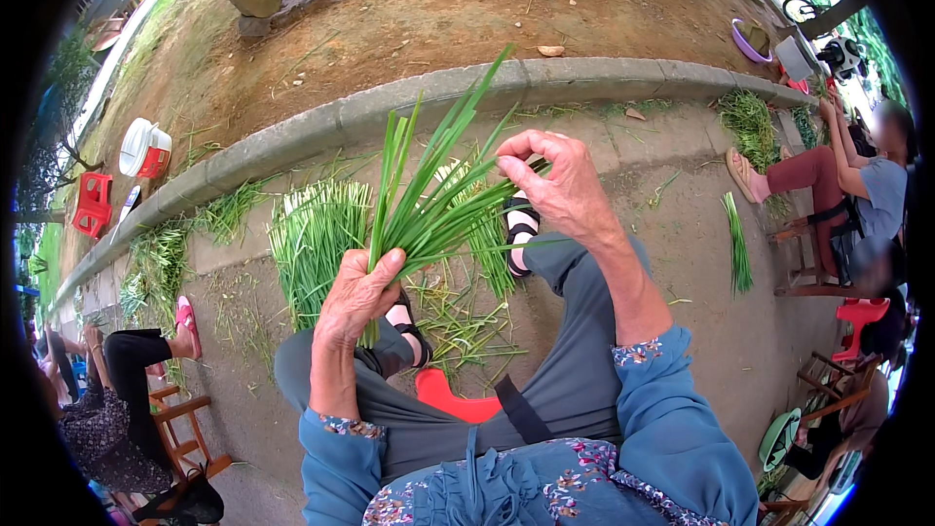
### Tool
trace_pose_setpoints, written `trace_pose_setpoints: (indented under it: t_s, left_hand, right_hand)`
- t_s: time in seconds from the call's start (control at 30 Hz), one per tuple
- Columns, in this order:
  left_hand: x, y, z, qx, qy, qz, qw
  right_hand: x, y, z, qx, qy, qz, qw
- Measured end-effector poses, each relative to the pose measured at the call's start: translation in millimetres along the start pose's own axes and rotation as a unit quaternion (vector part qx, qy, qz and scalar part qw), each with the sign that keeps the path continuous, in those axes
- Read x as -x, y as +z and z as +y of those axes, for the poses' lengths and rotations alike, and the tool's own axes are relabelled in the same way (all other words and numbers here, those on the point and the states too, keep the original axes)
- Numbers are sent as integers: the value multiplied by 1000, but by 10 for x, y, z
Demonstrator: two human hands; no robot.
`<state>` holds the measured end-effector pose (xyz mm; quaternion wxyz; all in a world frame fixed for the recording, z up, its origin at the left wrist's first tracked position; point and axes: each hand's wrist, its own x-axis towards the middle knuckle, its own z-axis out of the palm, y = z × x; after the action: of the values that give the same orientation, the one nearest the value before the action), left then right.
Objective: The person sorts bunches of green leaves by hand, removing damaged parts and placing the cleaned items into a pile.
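The left hand [358, 294] clasped long green stalks [414, 219]; the right hand [563, 183] seemingly pinched far ends, probably sorting; pulling next required steady hold.

Soft, bright daylight, faint shadows, white glare at upper right, fisheye stretching near the rim.

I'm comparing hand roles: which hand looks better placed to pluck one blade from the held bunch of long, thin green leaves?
Probably the right hand: its thumb and forefinger are close together by the bunch near its fanned-out end, while the left hand grips it lower down.
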<state>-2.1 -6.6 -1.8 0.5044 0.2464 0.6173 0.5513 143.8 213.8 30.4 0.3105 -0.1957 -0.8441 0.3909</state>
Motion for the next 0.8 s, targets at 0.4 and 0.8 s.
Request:
trace_pose_setpoints:
  t_s: [0.4, 0.8]
  left_hand:
    - [-19, -20, -42, 16, 5, 8, 1000]
    - [-18, 37, 2, 33, -7, 33, 999]
  right_hand:
    - [28, 66, -35, -5, 51, 16, 999]
    - [54, 157, -25, 207, -107, 65, 970]
